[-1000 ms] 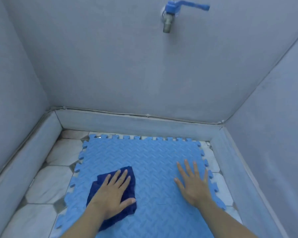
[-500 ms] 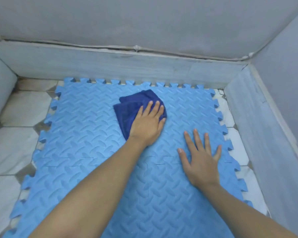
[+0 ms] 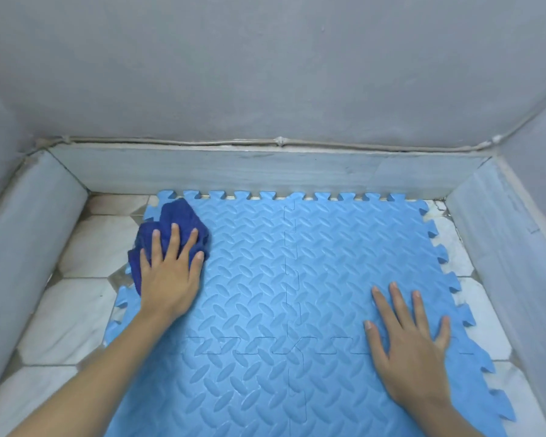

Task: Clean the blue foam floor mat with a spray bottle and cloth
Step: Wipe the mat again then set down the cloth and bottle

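Observation:
The blue foam floor mat [image 3: 281,279], made of interlocking tiles with a raised tread pattern, covers most of the floor in the head view. A crumpled dark blue cloth [image 3: 177,219] lies at the mat's far left corner. My left hand [image 3: 171,272] presses flat on the cloth, fingers spread over it. My right hand [image 3: 410,345] lies flat on the mat near its right edge, fingers apart, holding nothing. No spray bottle is in view.
White marble floor tiles [image 3: 85,291] show along the mat's left and right sides. A low grey kerb [image 3: 265,171] and grey walls enclose the floor on the left, far and right sides.
My left hand has slid the cloth from the mat's far middle to its far left corner, bunching it. My right hand stays planted on the right. The camera view has shifted.

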`<state>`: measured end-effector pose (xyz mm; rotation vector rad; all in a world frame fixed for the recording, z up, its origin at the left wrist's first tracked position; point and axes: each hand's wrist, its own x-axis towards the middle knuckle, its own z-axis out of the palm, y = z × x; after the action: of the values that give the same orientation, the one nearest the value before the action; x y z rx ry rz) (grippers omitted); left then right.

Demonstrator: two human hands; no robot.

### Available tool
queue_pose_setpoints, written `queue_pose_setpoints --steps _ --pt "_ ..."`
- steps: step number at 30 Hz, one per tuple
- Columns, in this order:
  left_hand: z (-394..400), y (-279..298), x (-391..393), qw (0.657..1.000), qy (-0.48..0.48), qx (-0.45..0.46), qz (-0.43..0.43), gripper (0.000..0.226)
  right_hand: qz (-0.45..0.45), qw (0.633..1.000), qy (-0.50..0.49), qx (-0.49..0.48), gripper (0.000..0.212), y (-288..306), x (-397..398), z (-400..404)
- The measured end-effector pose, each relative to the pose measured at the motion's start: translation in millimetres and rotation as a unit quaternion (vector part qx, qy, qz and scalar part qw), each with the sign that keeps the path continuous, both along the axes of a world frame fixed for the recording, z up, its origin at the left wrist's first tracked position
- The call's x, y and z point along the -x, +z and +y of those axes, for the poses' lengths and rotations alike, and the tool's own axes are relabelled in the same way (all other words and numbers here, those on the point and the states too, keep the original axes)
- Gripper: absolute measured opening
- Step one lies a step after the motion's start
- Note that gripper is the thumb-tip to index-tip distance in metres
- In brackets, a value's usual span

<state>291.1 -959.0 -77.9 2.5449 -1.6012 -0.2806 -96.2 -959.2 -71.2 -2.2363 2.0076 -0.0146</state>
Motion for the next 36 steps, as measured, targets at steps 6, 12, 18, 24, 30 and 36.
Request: queue_pose_setpoints --steps 6,12,18,24,30,36 --pt "54 2 110 0.916 -0.402 0.02 -0.013 0.054 0.003 1.0 0.007 -0.004 0.058 0 2 0" --pt "-39 -7 60 0.945 -0.323 0.028 -0.04 0.064 -0.005 1.0 0.002 0.007 0.054 0 3 0" --pt "-21 -2 78 0.983 -0.178 0.038 0.001 0.06 -0.011 0.998 -0.031 0.06 0.058 -5 2 1" --pt "-29 -2 174 0.904 -0.423 0.051 0.02 0.057 -0.005 0.982 -0.175 0.071 0.074 -11 0 -1" --pt "-169 -1 273 0.891 -0.452 0.03 0.027 0.057 0.016 0.984 -0.159 0.076 0.071 -16 0 -2" --pt "-161 3 251 0.916 -0.396 0.043 0.048 0.061 -0.018 0.985 -0.146 0.085 0.072 -11 13 -11"
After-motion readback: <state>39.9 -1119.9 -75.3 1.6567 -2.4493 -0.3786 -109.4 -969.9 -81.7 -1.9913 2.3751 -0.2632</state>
